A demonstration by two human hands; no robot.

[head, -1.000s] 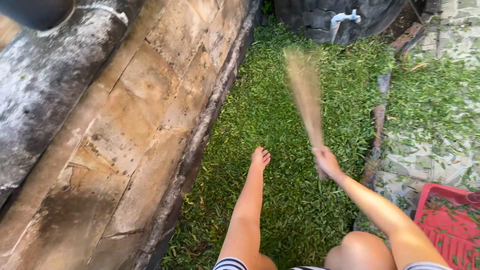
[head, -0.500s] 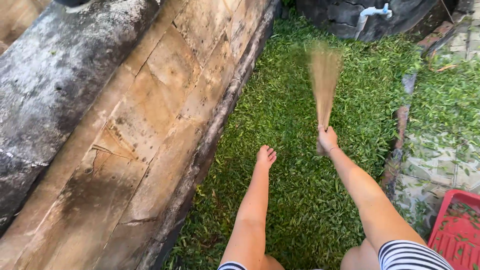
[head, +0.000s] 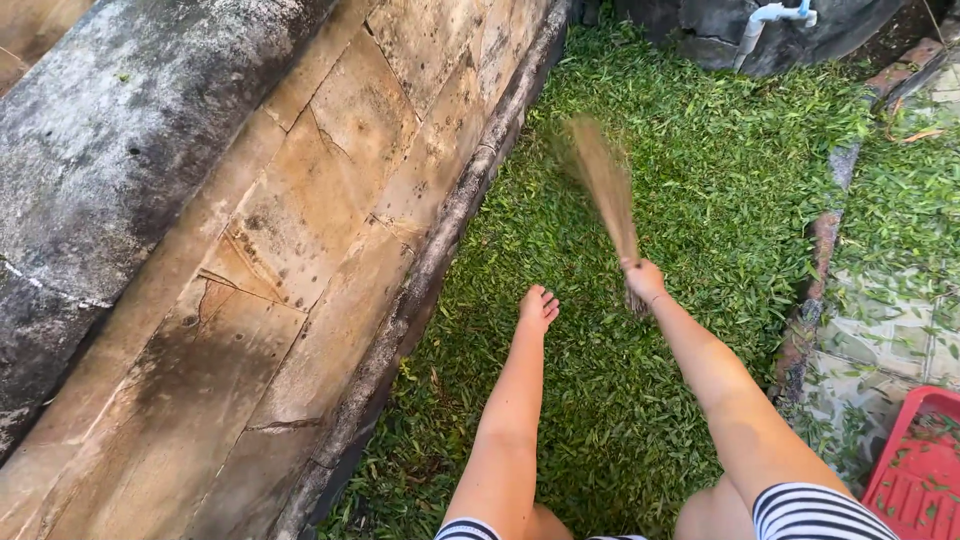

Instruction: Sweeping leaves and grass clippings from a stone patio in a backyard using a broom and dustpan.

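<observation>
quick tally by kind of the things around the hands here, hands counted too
hands: 2, left hand open above the grass, right hand gripping the broom
brooms: 1, straw broom, blurred
water taps: 1, white tap at the top
baskets: 1, red basket at the lower right, only partly in view
total: 5

1. My right hand (head: 645, 282) is closed in a fist, arm stretched forward and angled inward.
2. My left hand (head: 538, 306) is empty, fingers curled loosely downward, forearm extended straight ahead.
3. Both arms are bare and well apart.
</observation>
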